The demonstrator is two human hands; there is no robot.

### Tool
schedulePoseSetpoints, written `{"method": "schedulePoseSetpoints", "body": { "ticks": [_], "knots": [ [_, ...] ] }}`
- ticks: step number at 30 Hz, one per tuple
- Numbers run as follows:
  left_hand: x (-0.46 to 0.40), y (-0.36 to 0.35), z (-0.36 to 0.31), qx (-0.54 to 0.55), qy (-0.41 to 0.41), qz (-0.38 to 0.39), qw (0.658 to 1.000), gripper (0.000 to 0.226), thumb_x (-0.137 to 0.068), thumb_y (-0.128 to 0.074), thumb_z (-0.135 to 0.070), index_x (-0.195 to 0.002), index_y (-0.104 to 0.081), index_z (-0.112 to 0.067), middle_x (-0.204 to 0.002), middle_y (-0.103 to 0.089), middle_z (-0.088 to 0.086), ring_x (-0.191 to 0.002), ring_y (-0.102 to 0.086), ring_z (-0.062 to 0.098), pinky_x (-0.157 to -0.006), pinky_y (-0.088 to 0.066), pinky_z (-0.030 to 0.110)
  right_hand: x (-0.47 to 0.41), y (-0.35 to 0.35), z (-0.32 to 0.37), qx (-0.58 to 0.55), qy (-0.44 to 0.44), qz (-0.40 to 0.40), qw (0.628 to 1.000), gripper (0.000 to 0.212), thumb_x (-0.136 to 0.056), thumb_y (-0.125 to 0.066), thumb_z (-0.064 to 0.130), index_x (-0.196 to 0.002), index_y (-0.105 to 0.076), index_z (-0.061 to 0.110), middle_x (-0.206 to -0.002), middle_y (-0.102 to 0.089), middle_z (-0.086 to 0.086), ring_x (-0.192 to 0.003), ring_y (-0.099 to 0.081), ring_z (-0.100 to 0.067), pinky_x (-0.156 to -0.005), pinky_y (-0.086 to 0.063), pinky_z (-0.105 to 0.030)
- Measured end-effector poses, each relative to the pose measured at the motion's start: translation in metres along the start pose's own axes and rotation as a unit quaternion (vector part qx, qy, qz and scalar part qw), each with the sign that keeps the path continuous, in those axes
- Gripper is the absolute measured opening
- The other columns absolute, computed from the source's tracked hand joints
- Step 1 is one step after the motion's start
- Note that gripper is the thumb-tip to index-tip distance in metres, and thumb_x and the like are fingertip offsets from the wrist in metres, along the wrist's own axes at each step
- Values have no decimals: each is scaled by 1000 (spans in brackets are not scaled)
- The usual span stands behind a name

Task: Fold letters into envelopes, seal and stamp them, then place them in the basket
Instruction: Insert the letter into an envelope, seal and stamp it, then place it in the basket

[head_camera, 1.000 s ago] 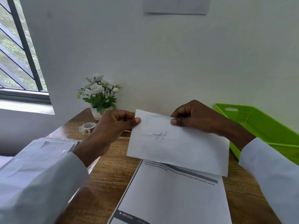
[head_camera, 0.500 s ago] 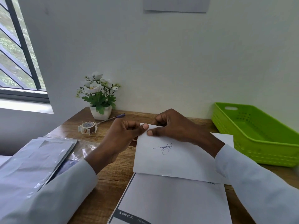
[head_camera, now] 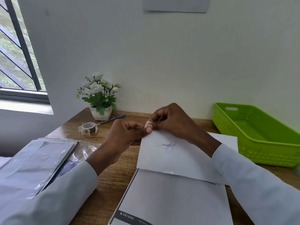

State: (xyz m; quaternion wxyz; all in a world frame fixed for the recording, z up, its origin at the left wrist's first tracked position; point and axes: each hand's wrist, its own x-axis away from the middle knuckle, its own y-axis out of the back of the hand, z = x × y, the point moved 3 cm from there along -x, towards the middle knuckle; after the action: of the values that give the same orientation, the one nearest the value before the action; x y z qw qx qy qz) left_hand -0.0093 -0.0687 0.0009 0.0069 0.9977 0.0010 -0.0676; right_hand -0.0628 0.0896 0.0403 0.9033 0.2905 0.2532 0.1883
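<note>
Just above the wooden desk [head_camera: 113, 179], both hands meet at the upper left corner of a white paper envelope [head_camera: 175, 159] that bears a small blue ink scribble on its face. That envelope lies flat, its lower edge overlapping a stack of white printed sheets [head_camera: 172, 200] whose bottom corner reads "END GOAL". Curled into a loose fist, the left hand [head_camera: 123, 135] has its thumb and forefinger closed on the envelope's corner. Beside it and touching it, the right hand [head_camera: 172, 122] has its fingers bent inward, its thumb and forefinger nipping a small pale stamp-like slip [head_camera: 148, 123] right over that same corner; whether the slip already touches the paper cannot be told. Both forearms wear white sleeves. At the right, apart from the envelope, sits a lime-green perforated plastic basket [head_camera: 266, 151]. Toward the back wall stands a small white pot of white artificial flowers [head_camera: 99, 96], with a blue-capped pen [head_camera: 112, 119] lying just beside it and a roll of clear tape with a strip of stamps hanging from it [head_camera: 88, 128] a little nearer. On the left edge lies a clear plastic packet of grey envelopes [head_camera: 37, 161], partly under the left sleeve.
</note>
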Motion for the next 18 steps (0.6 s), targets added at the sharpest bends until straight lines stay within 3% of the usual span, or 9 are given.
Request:
{"method": "schedulePoseSetpoints", "body": {
  "ticks": [6,18],
  "knots": [
    [0,0,3,-13,10,3,1000,19,-79,-74,1,-96,-71,9,-87,-76,16,-79,-75,25,-61,-60,27,-7,-2,-5,58,-12,-7,998,4,-79,-81,25,-78,-79,22,-76,-75,6,-76,-69,-12,-80,-58,-43],
    [-1,7,9,-51,55,19,997,23,-73,-77,3,-95,-71,7,-85,-76,16,-79,-75,25,-65,-61,29,-23,6,-17,38,-19,-65,997,4,-79,-81,25,-79,-78,22,-80,-76,5,-79,-71,-14,-82,-58,-43]
  ]
}}
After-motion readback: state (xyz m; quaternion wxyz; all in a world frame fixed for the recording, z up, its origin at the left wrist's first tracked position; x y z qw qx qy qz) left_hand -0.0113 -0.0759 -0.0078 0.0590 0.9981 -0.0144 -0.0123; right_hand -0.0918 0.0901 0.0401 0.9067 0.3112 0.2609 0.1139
